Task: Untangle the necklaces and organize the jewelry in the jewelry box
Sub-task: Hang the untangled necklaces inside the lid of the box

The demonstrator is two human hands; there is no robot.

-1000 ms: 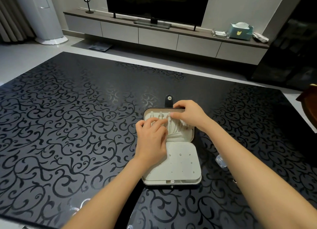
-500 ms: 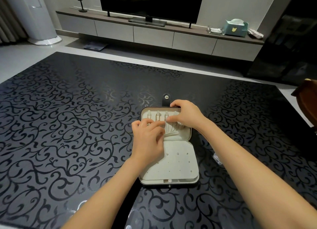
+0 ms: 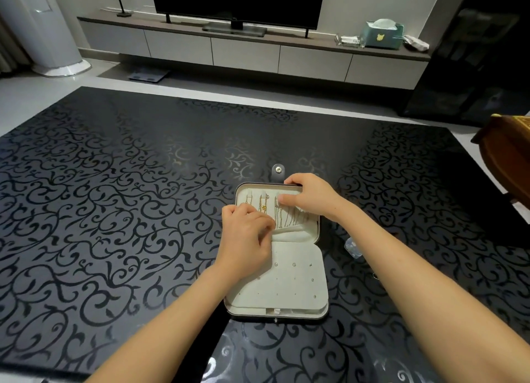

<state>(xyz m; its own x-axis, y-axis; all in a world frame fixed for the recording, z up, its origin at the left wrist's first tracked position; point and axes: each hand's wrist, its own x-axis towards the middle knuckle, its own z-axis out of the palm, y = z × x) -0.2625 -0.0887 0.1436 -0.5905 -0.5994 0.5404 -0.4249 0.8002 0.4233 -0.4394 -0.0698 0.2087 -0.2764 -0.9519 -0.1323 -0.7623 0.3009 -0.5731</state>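
- The jewelry box (image 3: 286, 303) lies open on the black scroll-patterned worktop (image 3: 114, 210), just right of the frame's centre, its snap tab (image 3: 278, 171) pointing toward the top of the frame.
- In the box's upper half, thin gold necklaces (image 3: 286, 216) hang side by side, their lower ends tucked into a cream pocket (image 3: 295, 235).
- The lower half is a cream panel with small earring studs (image 3: 294, 264) set in rows.
- The right hand (image 3: 311, 196) grips the box's far rim, fingers curled over the edge and thumb pressed inside near the top of one chain.
- The left hand (image 3: 246, 236) covers the left side of the upper half with fingers curled; whether it pinches a chain cannot be told.
- A small clear item (image 3: 353, 246) lies on the worktop just right of the box.
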